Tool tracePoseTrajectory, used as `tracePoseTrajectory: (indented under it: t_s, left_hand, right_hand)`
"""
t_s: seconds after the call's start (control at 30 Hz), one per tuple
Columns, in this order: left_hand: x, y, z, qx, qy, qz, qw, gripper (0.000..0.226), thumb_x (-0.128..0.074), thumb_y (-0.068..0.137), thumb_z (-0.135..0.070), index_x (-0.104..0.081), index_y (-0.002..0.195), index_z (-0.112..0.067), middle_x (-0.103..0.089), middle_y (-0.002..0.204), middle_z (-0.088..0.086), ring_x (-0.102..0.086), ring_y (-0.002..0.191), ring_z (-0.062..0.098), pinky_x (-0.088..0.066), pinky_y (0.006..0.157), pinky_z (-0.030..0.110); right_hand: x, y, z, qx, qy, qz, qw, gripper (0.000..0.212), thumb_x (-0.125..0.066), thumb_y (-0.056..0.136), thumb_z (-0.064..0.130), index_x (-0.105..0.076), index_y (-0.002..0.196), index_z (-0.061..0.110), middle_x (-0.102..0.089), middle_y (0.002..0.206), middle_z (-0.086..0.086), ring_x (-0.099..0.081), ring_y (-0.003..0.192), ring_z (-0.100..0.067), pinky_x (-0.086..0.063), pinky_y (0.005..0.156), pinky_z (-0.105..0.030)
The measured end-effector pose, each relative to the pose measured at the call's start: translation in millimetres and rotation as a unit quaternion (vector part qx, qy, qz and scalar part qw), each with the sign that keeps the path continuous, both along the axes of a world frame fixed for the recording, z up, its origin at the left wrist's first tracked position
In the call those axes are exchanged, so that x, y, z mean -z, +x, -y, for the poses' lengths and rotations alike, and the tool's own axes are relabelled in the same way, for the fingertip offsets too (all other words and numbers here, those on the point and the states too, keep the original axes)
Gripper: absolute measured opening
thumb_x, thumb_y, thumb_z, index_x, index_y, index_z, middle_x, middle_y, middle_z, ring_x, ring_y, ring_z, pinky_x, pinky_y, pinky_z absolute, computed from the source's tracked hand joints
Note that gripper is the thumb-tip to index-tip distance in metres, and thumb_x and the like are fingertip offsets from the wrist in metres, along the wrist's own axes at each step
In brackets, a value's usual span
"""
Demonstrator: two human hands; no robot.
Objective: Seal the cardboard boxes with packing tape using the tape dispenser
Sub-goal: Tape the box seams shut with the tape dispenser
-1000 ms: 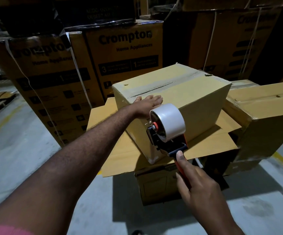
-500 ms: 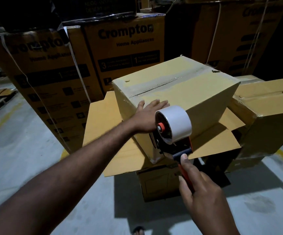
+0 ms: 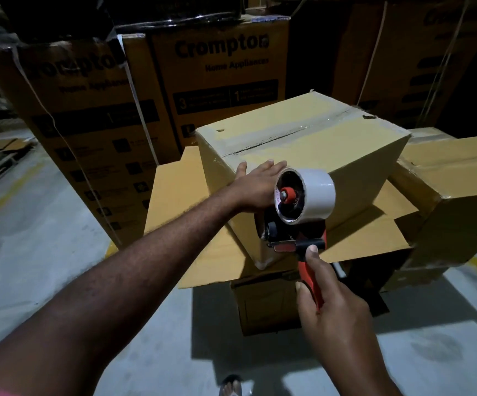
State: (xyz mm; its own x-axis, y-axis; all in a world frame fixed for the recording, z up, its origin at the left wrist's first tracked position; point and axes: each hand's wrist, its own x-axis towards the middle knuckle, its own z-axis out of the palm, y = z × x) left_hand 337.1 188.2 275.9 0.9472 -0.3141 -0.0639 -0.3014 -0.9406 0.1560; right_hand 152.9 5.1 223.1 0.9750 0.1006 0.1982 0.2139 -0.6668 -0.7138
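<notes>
Dispenser (image 3: 314,195) turned, seemingly touching box (image 3: 317,144); right grip (image 3: 337,318) wraps handle (image 3: 313,281), left grip (image 3: 256,190) spread on box.

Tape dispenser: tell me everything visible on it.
The tape dispenser is a handheld gun: red plastic grip, black frame and roller, red hub carrying a roll of pale glossy tape. The right hand holds the grip, thumb on the black bar. Its roller seems to meet the near side of the cardboard box, below the left hand.
</notes>
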Motion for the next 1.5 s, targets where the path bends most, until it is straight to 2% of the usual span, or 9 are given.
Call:
tracePoseTrajectory:
  t_s: [0.27,0.43,0.6,0.8,0.93,1.03,1.2,1.4,1.5]
  left_hand:
    - [-18.5,-2.9,-7.4,-0.043,-0.047,-0.067,0.996,0.066,-0.061,0.099,-0.027,-0.030,0.157,-0.024,-0.014,0.168,0.002,0.005,0.154,0.019,0.015,0.119,0.051]
    - [-5.9,4.1,-4.7,-0.042,-0.042,0.022,0.998,0.067,-0.062,0.097,-0.036,-0.033,0.157,-0.024,-0.028,0.164,0.000,-0.018,0.152,0.015,0.008,0.121,0.060]
    - [1.3,3.3,-6.3,-0.014,0.010,0.064,0.998,0.091,-0.063,0.092,-0.055,-0.013,0.162,-0.025,-0.006,0.170,-0.005,-0.003,0.156,0.014,0.005,0.119,0.067]
    - [-7.3,19.1,-16.3,0.002,0.019,0.033,0.999,0.081,-0.052,0.096,-0.058,-0.012,0.161,-0.032,-0.004,0.169,-0.009,-0.001,0.156,0.014,0.008,0.115,0.073]
    - [-15.2,37.5,-48.7,0.013,0.093,0.028,0.995,0.080,-0.045,0.099,-0.059,-0.005,0.162,-0.031,0.000,0.169,-0.011,-0.001,0.155,0.014,0.010,0.115,0.072]
    - [-20.5,44.1,-69.1,-0.014,0.115,0.033,0.993,0.080,-0.048,0.100,-0.051,-0.005,0.162,-0.024,0.000,0.170,-0.003,-0.001,0.156,0.019,0.002,0.122,0.059]
    - [7.6,50.9,-79.0,-0.087,-0.097,0.090,0.987,0.064,-0.033,0.105,-0.055,-0.023,0.160,-0.026,-0.016,0.168,-0.001,-0.008,0.155,0.018,0.000,0.124,0.046]
    - [47.3,51.2,-59.2,-0.173,-0.377,0.261,0.872,0.059,-0.034,0.099,-0.048,-0.062,0.137,-0.014,-0.056,0.146,0.004,-0.035,0.146,0.020,-0.015,0.124,0.038]
    - [50.4,55.4,-54.9,-0.200,-0.488,0.252,0.811,0.058,-0.035,0.099,-0.057,-0.068,0.121,-0.015,-0.050,0.151,0.003,-0.031,0.148,0.016,-0.028,0.120,0.038]
  right_hand:
    - [-11.2,10.9,0.6,-0.024,-0.119,0.065,0.991,0.073,-0.060,0.095,0.034,-0.016,0.153,0.043,-0.064,0.098,0.006,-0.058,0.080,-0.009,-0.048,0.069,-0.021]
    - [-21.1,8.4,-10.0,-0.005,-0.069,0.001,0.998,0.066,-0.051,0.100,0.037,-0.013,0.153,0.044,-0.062,0.113,0.011,-0.043,0.087,-0.001,-0.043,0.080,-0.017]
    - [-18.5,6.0,-3.4,-0.021,-0.074,-0.041,0.996,0.067,-0.050,0.100,0.040,-0.010,0.153,0.047,-0.058,0.114,0.014,-0.044,0.090,0.000,-0.037,0.079,-0.014]
    - [-30.3,16.7,11.4,-0.025,-0.030,-0.059,0.997,0.063,-0.054,0.098,0.040,-0.020,0.150,0.053,-0.048,0.098,0.018,-0.056,0.096,-0.005,-0.052,0.088,-0.025]
    - [-44.9,30.8,15.4,-0.021,-0.003,-0.049,0.999,0.064,-0.058,0.096,0.038,-0.024,0.148,0.053,-0.038,0.086,0.027,-0.049,0.079,0.004,-0.048,0.074,-0.014]
    - [-56.1,50.0,13.8,-0.028,0.025,-0.033,0.999,0.063,-0.061,0.095,0.037,-0.029,0.147,0.051,-0.045,0.088,0.027,-0.057,0.076,0.002,-0.045,0.060,-0.010]
    - [-71.3,94.9,0.4,-0.033,0.113,0.032,0.993,0.062,-0.066,0.090,0.036,-0.039,0.143,0.053,-0.062,0.105,0.011,-0.065,0.078,-0.010,-0.056,0.060,-0.022]
    - [-85.6,161.9,-46.3,-0.056,0.208,0.088,0.973,0.058,-0.069,0.090,0.033,-0.045,0.140,0.052,-0.055,0.113,0.023,-0.066,0.090,-0.012,-0.062,0.064,-0.038]
    - [-86.6,194.7,-72.7,-0.097,0.307,0.053,0.945,0.056,-0.068,0.092,0.019,-0.050,0.139,0.043,-0.065,0.111,-0.004,-0.069,0.077,-0.021,-0.062,0.062,-0.044]
